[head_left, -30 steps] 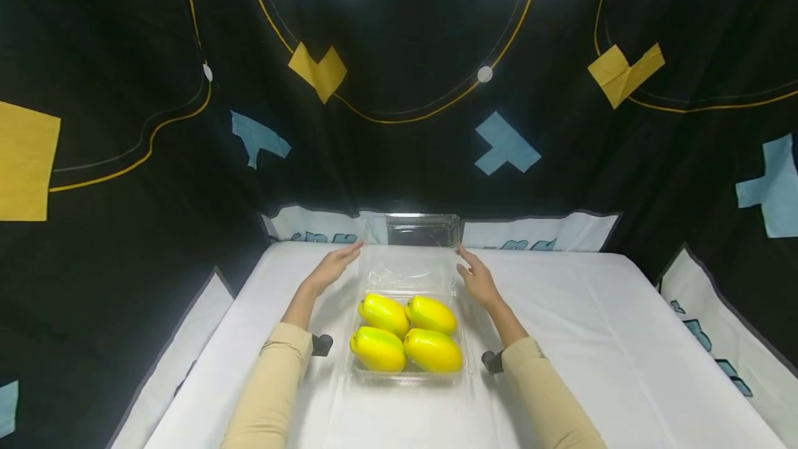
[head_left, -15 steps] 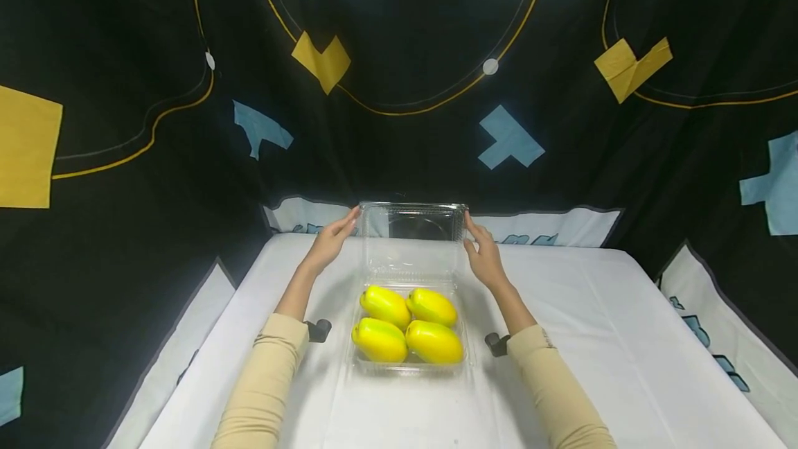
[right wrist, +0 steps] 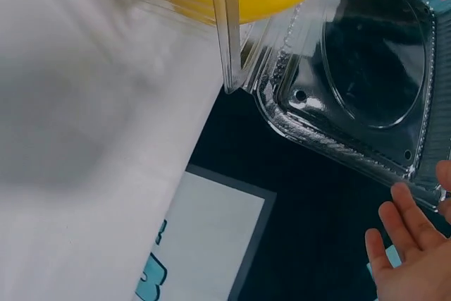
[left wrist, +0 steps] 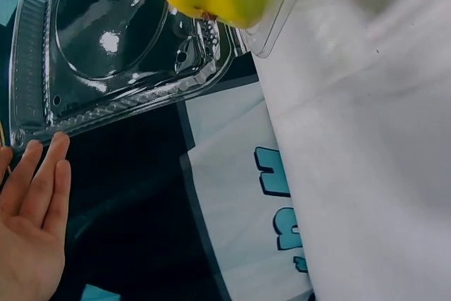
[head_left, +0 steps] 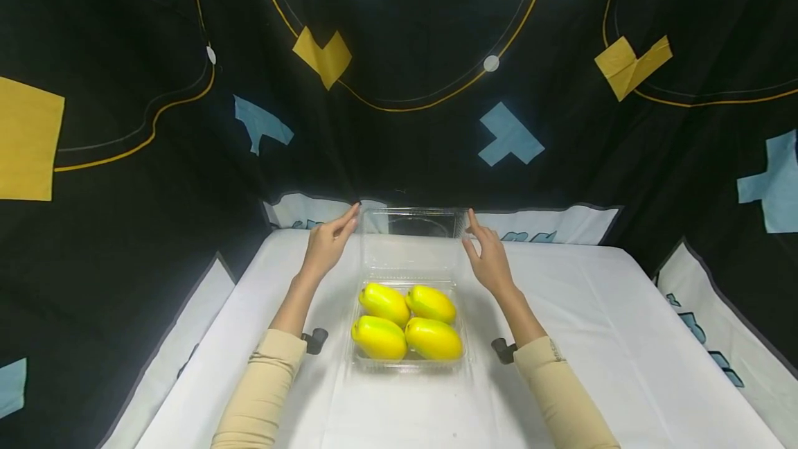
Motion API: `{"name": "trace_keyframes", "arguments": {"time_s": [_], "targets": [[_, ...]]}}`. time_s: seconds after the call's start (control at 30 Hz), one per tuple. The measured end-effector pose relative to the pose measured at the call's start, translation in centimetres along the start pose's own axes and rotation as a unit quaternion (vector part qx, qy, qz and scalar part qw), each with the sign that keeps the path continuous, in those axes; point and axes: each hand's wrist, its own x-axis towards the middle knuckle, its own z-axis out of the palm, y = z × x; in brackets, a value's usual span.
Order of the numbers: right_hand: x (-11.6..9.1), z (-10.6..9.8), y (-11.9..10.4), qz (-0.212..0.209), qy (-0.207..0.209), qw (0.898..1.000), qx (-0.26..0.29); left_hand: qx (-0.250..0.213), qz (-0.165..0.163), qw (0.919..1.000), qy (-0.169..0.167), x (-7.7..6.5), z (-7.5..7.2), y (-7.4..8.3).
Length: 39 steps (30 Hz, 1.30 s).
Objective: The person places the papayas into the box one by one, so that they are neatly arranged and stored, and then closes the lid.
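A clear plastic clamshell container stands on the white table in the head view, holding several yellow-green mangoes. Its transparent lid is raised at the far side. At the lid's top left corner is my left hand, fingers fairly straight, tips right at the edge. My right hand is at the top right corner, index finger extended and thumb apart. Both wrist views show fingertips close to the lid corners: left fingers and right fingers. Neither hand grips anything.
The white-covered table extends around the container. Behind it hangs a black curtain with yellow and blue patches and a white lower strip. Small dark wrist mounts project inward from the sleeves.
Both hands have moved up along the lid's sides to its top corners. The lid rose slightly, then its top edge sank a little. The mangoes stay in place.
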Motion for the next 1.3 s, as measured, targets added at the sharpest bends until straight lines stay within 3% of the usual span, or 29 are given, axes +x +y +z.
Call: {"name": "trace_keyframes", "arguments": {"time_s": [0.13,0.27,0.5,0.67,0.83,0.97,1.13,1.3], "targets": [[-1.1,-0.2,-0.8,-0.011,0.022,0.999,-0.025,0.028,0.029,0.9983,0.042,-0.9,-0.2,0.7],[-2.4,-0.5,-1.7,-0.015,0.043,0.999,-0.03,0.048,0.03,0.9967,0.058,-1.9,-0.6,1.7],[-5.6,-1.3,-3.9,0.009,0.042,0.999,-0.005,0.09,0.0,0.9941,0.061,-4.0,-1.6,4.0],[-8.2,-1.8,-5.1,0.04,0.032,0.998,0.033,0.103,-0.03,0.9929,0.049,-6.6,-1.1,5.4],[-10.6,-2.0,-5.8,0.087,0.026,0.993,0.078,0.08,-0.076,0.9935,0.029,-9.7,-0.1,6.6],[-12.2,-1.9,-6.1,0.135,0.024,0.985,0.103,0.022,-0.129,0.9913,-0.009,-12.3,0.8,7.5],[-13.9,-1.3,-6.1,0.155,0.027,0.98,0.121,-0.064,-0.204,0.9757,-0.047,-15.3,2.1,8.0],[-15.7,-0.6,-6.0,0.143,0.017,0.98,0.135,-0.089,-0.231,0.9664,-0.068,-17.6,2.5,7.5]]}}
